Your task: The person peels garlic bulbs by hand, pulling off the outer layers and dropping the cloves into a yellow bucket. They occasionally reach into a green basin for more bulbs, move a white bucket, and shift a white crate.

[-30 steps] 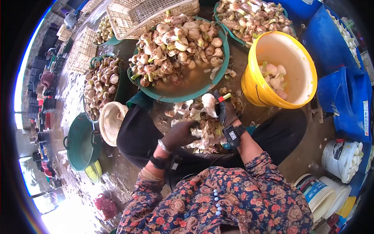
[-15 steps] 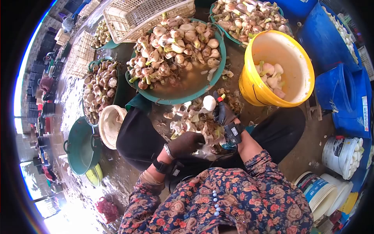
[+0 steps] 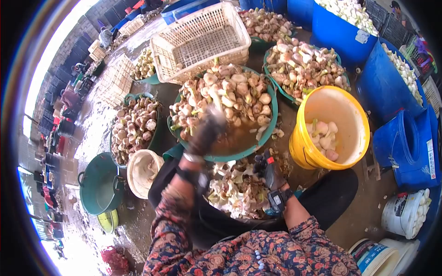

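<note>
reaching across the near edge of the basin [image 3: 225,158], the left hand [image 3: 209,131] blurs over garlic bulbs [image 3: 239,92] heaped toward the far edge; the right hand [image 3: 272,174] hangs by peelings [image 3: 237,193]; can't tell either grip.

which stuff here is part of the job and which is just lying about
In use, it seems:
unpeeled garlic bulbs, by the blurred left hand
garlic tub holding them
garlic skins beside the right hand
yellow bucket with peeled garlic bulbs

Apparently just lying about:
cream plastic crate
two-handled green tub
red bundle
</note>
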Action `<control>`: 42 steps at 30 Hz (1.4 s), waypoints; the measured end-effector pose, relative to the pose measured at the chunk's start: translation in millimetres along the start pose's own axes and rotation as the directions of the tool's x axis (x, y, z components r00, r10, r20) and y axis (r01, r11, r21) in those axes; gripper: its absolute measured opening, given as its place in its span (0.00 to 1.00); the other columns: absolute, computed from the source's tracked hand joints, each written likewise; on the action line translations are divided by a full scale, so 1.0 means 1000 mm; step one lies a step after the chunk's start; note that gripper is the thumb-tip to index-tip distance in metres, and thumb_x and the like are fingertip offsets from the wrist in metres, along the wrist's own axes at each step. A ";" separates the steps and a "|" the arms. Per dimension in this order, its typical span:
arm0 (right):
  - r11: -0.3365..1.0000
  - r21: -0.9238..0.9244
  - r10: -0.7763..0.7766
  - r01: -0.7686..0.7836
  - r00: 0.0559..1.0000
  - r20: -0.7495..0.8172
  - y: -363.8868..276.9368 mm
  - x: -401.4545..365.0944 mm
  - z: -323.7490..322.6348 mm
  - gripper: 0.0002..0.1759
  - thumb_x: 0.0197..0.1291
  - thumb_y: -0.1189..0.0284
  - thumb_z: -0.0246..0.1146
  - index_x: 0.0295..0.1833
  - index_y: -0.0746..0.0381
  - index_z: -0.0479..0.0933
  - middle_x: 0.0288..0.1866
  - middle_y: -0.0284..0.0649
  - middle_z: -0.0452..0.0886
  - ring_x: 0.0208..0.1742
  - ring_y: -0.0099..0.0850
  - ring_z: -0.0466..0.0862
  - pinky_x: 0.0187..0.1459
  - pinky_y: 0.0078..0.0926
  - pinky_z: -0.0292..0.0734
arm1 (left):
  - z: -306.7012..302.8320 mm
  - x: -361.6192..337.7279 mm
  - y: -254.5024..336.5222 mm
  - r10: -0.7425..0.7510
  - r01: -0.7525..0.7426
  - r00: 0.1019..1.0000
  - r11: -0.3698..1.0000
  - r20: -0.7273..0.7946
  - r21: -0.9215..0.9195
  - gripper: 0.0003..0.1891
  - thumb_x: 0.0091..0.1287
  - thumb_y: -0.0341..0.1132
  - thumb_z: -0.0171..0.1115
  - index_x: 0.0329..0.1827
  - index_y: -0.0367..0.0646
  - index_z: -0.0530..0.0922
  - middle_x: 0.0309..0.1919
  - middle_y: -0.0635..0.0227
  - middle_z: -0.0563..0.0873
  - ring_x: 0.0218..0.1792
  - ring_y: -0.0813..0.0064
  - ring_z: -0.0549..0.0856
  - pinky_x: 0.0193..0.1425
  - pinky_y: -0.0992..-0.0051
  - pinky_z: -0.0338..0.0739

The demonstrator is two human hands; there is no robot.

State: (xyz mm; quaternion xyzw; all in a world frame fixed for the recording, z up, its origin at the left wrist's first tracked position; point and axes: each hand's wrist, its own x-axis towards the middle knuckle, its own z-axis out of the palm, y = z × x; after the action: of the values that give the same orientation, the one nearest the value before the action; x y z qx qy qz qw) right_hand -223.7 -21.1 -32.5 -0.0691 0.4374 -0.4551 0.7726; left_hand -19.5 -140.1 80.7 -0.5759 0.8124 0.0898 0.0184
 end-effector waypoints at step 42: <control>0.577 0.458 -0.400 0.676 0.723 -0.564 -0.152 -0.111 -0.140 0.17 0.61 0.59 0.51 0.53 0.52 0.69 0.46 0.37 0.76 0.45 0.42 0.76 0.38 0.47 0.78 | -0.030 -0.149 -0.017 -0.125 -0.011 0.988 0.510 -0.087 -0.860 0.23 0.61 0.39 0.64 0.54 0.33 0.73 0.39 0.61 0.83 0.36 0.77 0.81 0.37 0.78 0.76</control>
State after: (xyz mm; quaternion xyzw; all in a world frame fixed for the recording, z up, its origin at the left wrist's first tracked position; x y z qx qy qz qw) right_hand -447.5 16.9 27.4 0.1586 0.3601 -0.7960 0.4600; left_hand 48.4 -12.0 127.9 -0.5406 0.6416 0.4389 -0.3216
